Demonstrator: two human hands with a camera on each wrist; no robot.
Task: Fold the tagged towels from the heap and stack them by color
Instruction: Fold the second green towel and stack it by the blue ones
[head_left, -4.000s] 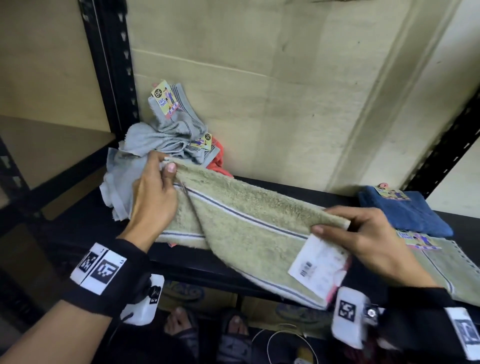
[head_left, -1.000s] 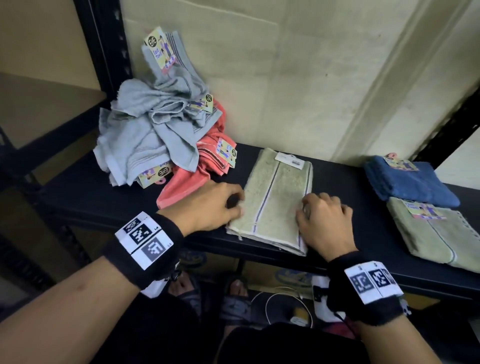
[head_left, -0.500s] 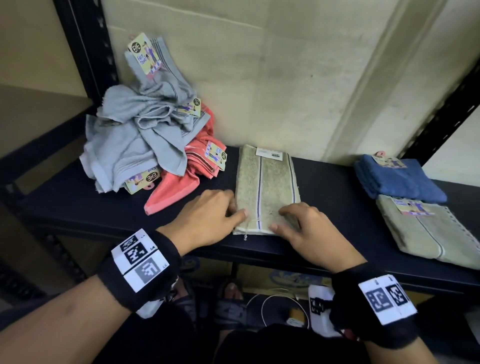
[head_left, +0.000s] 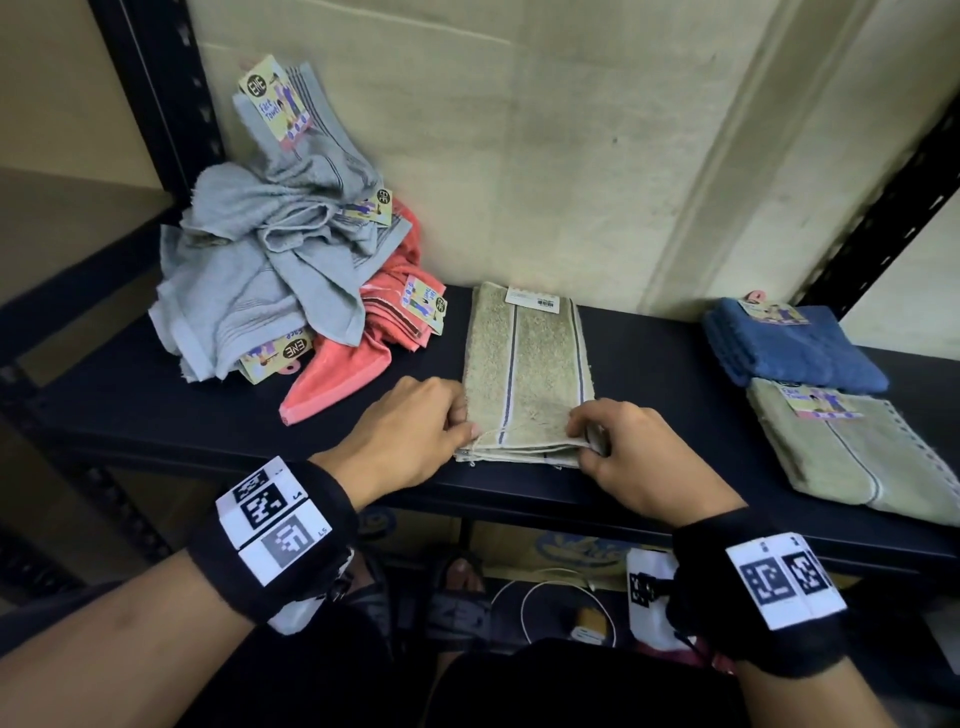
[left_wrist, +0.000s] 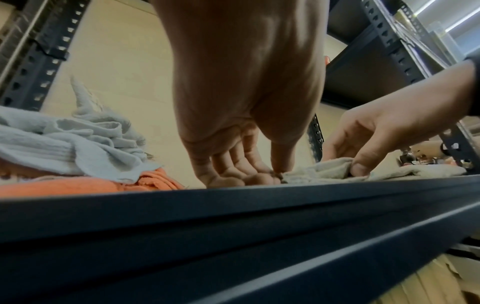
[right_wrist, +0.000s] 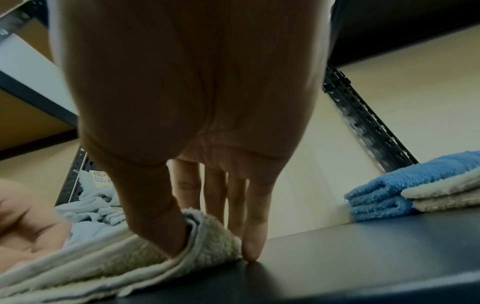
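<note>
An olive towel (head_left: 524, 374) with a dark stripe lies folded into a long strip at the middle of the black shelf (head_left: 649, 374), its white label at the far end. My left hand (head_left: 462, 423) pinches its near left corner; the left wrist view shows thumb and fingers meeting on that corner (left_wrist: 278, 174). My right hand (head_left: 582, 431) pinches the near right corner, thumb tucked under the top layer (right_wrist: 166, 242). The heap of grey towels (head_left: 260, 280) and coral towels (head_left: 363, 358) sits at the left.
At the right of the shelf lie a folded blue towel (head_left: 789, 345) and, in front of it, a folded olive towel (head_left: 852, 452). Black perforated uprights (head_left: 156, 104) stand at both back corners. A wall runs close behind. Sandalled feet and cables show below the shelf edge.
Four seconds ago the olive towel was held spread out; it then lay folded on the shelf. Both hands have gone from pressing its near end to pinching its near corners.
</note>
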